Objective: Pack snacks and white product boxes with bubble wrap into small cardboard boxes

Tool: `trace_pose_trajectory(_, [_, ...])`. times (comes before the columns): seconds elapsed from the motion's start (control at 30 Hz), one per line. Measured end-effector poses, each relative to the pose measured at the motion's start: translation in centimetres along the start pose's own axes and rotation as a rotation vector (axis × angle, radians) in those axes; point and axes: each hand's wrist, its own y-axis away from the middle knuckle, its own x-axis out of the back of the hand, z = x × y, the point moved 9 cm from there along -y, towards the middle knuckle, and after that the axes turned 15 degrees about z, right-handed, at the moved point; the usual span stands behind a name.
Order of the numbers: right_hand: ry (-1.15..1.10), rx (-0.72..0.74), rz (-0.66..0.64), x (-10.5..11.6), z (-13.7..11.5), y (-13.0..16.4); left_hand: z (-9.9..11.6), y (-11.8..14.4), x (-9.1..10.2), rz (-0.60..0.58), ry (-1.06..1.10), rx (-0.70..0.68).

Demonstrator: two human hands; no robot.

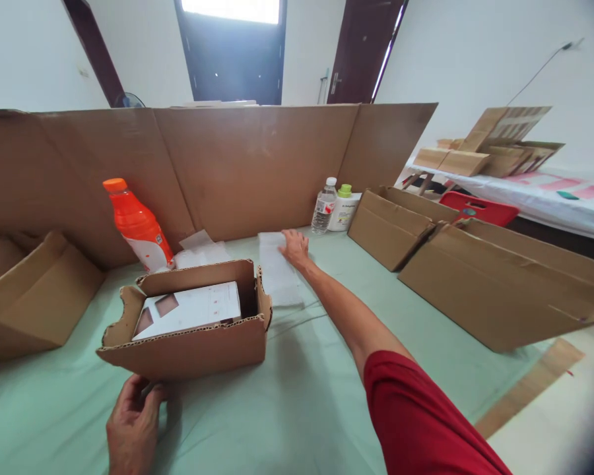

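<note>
My right hand (pixel 296 249) reaches forward with its fingers stretched out over the far right edge of a white translucent packing sheet (pixel 280 274), which lies flat; whether the fingertips pinch it I cannot make out. My left hand (pixel 133 419) is close to the near side of an open cardboard box (pixel 193 356), thumb and fingers curved and apart, with nothing visible in them. Inside that box sits a white carton (pixel 193 310) with brown patches on it. More white sheets (pixel 202 252) lie behind the box.
An orange-capped bottle (pixel 138 224) leans back left. A water bottle (pixel 324 208) and a white green-capped bottle (pixel 345 210) stand back right. Open cardboard boxes (pixel 485 290) line the right; another box (pixel 44 297) is left. A tall cardboard panel (pixel 257 168) closes off the back.
</note>
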Motion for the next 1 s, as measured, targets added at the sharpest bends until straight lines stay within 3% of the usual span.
trace_pose_trajectory(0.13, [-0.106, 0.056, -0.001, 1.8, -0.4, 0.7, 0.1, 0.0, 0.1, 0.000, -0.024, -0.007])
trace_pose_trajectory(0.37, [-0.235, 0.324, -0.245, 5.1, 0.5, 14.3, 0.8, 0.2, 0.0, -0.011, 0.041, -0.036])
trace_pose_trajectory(0.43, [-0.209, 0.356, -0.269, 5.3, 0.8, 16.5, 0.8, 0.1, 0.0, -0.010, 0.048, -0.044])
trace_pose_trajectory(0.53, [-0.172, 0.350, -0.253, 4.8, 0.6, 16.0, 0.9, 0.2, 0.1, -0.003, 0.053, -0.066])
trace_pose_trajectory(0.7, [-0.115, 0.319, -0.131, 5.7, -0.6, 10.5, 1.2, 0.5, -0.1, -0.022, 0.104, -0.073])
trace_pose_trajectory(0.77, [-0.094, 0.349, -0.123, 6.3, -0.9, 9.7, 1.3, 0.5, 0.0, -0.013, 0.104, -0.067])
trace_pose_trajectory(1.0, [-0.017, 0.521, -0.346, 5.9, -0.5, 13.7, 0.8, 0.1, -0.3, -0.042, 0.086, -0.054])
